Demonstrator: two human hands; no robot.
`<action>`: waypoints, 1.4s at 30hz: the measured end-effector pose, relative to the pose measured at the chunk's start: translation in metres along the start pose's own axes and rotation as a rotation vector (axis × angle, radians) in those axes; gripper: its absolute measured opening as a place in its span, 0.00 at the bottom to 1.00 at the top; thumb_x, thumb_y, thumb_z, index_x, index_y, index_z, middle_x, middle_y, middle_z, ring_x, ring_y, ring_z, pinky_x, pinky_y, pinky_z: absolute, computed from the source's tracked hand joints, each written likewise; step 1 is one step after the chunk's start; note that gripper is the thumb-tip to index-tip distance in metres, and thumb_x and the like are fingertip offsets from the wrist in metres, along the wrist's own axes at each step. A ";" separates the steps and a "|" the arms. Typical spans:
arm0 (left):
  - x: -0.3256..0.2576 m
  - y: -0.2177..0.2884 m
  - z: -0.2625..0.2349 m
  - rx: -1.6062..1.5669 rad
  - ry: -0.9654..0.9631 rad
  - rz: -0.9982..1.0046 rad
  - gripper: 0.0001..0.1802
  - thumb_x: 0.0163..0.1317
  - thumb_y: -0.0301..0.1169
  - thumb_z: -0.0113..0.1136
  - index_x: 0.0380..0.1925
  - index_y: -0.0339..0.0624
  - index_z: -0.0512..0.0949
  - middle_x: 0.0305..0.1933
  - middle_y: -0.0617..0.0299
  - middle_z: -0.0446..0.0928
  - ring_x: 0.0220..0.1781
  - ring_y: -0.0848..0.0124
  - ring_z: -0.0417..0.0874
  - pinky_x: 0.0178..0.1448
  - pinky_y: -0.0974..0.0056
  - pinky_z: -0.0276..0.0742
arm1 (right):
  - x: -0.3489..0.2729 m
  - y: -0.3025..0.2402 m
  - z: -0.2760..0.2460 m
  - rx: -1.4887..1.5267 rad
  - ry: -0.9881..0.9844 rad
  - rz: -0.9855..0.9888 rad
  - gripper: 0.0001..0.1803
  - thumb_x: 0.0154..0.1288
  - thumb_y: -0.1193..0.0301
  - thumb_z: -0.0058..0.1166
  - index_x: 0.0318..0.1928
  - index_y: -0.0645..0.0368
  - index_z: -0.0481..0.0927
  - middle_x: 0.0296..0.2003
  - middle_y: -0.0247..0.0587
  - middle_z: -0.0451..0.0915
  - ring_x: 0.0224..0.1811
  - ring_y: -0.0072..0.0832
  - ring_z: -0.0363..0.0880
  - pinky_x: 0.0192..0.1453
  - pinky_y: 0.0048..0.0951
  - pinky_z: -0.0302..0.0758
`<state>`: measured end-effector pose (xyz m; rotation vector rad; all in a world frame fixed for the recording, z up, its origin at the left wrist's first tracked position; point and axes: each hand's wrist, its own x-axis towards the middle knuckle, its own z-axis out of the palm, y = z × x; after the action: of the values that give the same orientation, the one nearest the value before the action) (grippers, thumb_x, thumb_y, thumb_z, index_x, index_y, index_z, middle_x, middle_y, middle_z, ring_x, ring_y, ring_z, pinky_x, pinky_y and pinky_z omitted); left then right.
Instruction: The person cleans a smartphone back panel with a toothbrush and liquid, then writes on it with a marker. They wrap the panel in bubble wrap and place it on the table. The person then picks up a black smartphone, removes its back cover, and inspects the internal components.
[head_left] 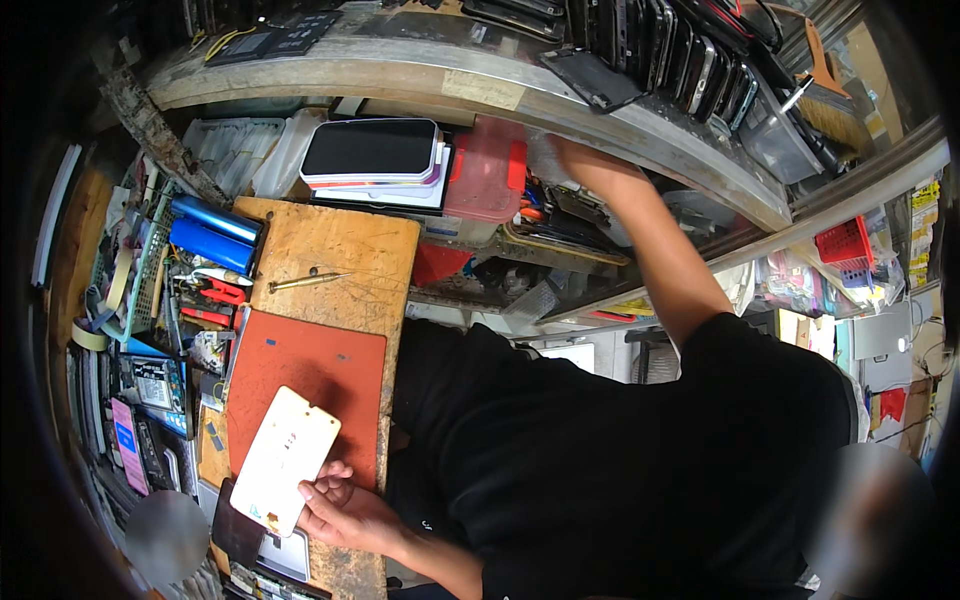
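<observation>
In my left hand is a flat, cream-white, phone-sized panel, gripped at its lower right edge between thumb and fingers. The panel has a small notch at its upper edge, faint marks in the middle and a brownish patch near its lower end. It is held tilted over an orange-red work mat on the wooden bench. My right arm stretches far up to the shelf. There my right hand is beside a red-lidded clear box, under the shelf's edge; its fingers are blurred and partly hidden.
A thin brass-coloured screwdriver lies on the bare wood above the mat. Boxes with a black phone on top are stacked behind the bench. Blue rolls, pliers and phone parts crowd the left. Several phones stand on the upper shelf.
</observation>
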<state>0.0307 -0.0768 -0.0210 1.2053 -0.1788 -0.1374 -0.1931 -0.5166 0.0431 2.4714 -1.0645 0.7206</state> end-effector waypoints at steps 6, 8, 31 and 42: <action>-0.004 0.000 0.000 -0.063 -0.019 -0.028 0.12 0.85 0.32 0.52 0.51 0.31 0.75 0.40 0.48 0.84 0.38 0.67 0.84 0.43 0.66 0.81 | -0.016 0.073 -0.008 -0.244 -0.276 0.298 0.21 0.71 0.54 0.60 0.59 0.48 0.85 0.59 0.49 0.85 0.61 0.49 0.83 0.68 0.49 0.77; -0.004 0.000 0.000 -0.094 -0.003 -0.046 0.13 0.85 0.32 0.51 0.54 0.30 0.72 0.41 0.46 0.85 0.35 0.66 0.85 0.40 0.65 0.82 | -0.021 0.074 -0.016 -0.144 -0.214 0.263 0.21 0.72 0.54 0.58 0.61 0.45 0.85 0.62 0.45 0.85 0.66 0.46 0.81 0.71 0.48 0.75; -0.005 -0.003 0.010 -0.158 0.014 -0.050 0.08 0.82 0.28 0.56 0.52 0.34 0.77 0.42 0.53 0.84 0.40 0.65 0.88 0.46 0.61 0.85 | -0.002 -0.009 -0.037 0.031 0.100 -0.166 0.15 0.80 0.63 0.52 0.48 0.63 0.85 0.42 0.59 0.87 0.44 0.60 0.85 0.49 0.54 0.78; -0.050 0.070 -0.048 -0.098 0.222 0.256 0.14 0.78 0.30 0.57 0.57 0.35 0.76 0.54 0.55 0.84 0.54 0.69 0.85 0.61 0.59 0.81 | 0.022 -0.212 -0.050 1.014 -0.062 -0.181 0.10 0.78 0.72 0.57 0.51 0.66 0.83 0.41 0.52 0.86 0.38 0.41 0.86 0.45 0.36 0.80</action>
<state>-0.0075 0.0021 0.0249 1.0815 -0.1286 0.2087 -0.0376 -0.3658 0.0718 3.3585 -0.5062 1.3761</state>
